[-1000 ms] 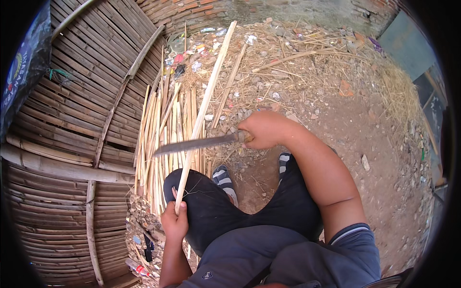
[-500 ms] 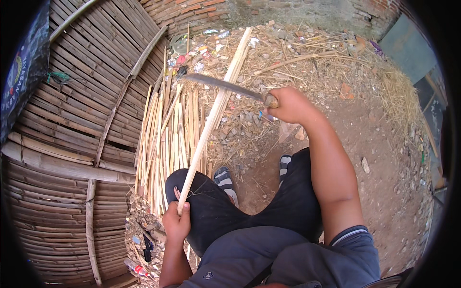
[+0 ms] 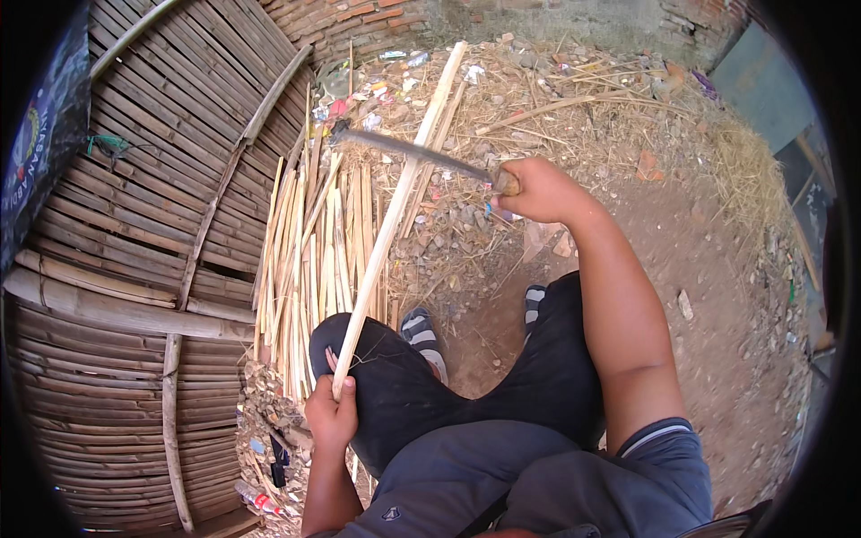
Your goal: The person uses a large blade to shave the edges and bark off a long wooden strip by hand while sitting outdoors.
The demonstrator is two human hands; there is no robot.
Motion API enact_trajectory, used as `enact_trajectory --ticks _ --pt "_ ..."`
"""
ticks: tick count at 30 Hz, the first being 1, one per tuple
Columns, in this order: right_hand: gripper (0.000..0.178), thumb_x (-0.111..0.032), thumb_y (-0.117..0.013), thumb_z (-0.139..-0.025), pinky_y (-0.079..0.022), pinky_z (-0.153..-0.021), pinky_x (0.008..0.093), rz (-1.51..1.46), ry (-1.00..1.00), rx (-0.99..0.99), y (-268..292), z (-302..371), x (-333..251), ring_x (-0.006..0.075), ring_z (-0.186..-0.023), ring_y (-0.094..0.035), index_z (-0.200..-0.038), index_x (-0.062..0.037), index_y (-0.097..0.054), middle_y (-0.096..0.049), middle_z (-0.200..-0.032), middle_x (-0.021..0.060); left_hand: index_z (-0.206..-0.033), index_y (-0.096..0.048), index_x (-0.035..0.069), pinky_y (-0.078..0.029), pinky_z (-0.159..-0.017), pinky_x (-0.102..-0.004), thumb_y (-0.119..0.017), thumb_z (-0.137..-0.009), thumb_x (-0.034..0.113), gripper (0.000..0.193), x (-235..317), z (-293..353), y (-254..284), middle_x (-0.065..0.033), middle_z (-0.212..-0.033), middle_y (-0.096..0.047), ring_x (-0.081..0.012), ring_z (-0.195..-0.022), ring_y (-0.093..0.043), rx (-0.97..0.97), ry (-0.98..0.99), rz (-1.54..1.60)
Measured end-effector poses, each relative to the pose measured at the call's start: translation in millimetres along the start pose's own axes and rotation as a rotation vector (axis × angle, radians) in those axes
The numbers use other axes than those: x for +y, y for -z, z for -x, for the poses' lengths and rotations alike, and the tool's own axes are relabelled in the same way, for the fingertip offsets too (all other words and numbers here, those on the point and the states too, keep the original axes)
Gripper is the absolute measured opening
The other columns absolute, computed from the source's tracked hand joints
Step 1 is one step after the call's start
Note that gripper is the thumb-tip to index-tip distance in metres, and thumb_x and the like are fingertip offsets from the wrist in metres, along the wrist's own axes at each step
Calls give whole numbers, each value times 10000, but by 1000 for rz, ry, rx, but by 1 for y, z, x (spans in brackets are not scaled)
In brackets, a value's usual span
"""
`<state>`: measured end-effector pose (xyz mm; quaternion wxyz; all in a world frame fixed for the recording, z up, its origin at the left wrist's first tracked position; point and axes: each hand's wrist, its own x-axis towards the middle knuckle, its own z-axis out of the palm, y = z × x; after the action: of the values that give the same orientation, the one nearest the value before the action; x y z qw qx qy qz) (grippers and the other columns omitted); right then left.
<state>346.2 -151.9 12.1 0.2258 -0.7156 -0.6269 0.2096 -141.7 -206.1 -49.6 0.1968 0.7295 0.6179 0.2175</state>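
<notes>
My left hand (image 3: 333, 409) is closed round the near end of a long pale bamboo strip (image 3: 384, 240), beside my left knee. The strip slants away from me to the far right, its far end raised toward the brick wall. In my right hand (image 3: 539, 190) is the wooden handle of a machete (image 3: 453, 164). Its long, dark, slightly blurred blade points left and crosses over the strip's upper part. Whether the edge touches the strip I cannot tell. Another split strip (image 3: 437, 154) lies just right of the held one, beneath the blade.
A pile of split bamboo strips (image 3: 309, 260) lies left of my knee, against a bamboo slat wall (image 3: 117, 224). Straw, rubble and litter cover the ground before a brick wall (image 3: 377, 20). A plastic bottle (image 3: 260, 496) lies at lower left.
The far end of the held strip has shifted slightly left and up, apart from the strip beside it. The machete's blade has tilted a little, and my right hand has risen slightly.
</notes>
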Motion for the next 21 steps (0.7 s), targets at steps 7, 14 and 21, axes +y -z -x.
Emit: enact_trajectory --ticks 7,14,21 --pt "342 -342 -849 -832 -549 -764 484 -2 198 -17 -16 10 -16 409 -849 -717 -983 -61 -726 -737 -874 197 -913 -654 17 -493 -595 -407 -694 -1036 402 406 0 -1 -2 -146 -661 -643 -274 -589 -635 2 -16 34" --pt "315 -316 -815 -832 -573 -836 502 177 342 -308 -42 17 -64 382 -948 -738 -1055 -103 -753 -759 -972 167 -869 -626 12 -415 -565 -336 -666 -1065 367 407 -4 1 -2 -37 -619 -550 -108 -610 -493 14 -12 75" --pt "394 -303 -814 -837 -567 -882 499 -7 -12 143 -8 -9 8 406 -973 -733 -1124 -44 -740 -753 -1000 219 -893 -651 15 -478 -579 -404 -706 -1028 391 403 7 1 -1 -138 -646 -627 -260 -573 -611 43 -26 9"
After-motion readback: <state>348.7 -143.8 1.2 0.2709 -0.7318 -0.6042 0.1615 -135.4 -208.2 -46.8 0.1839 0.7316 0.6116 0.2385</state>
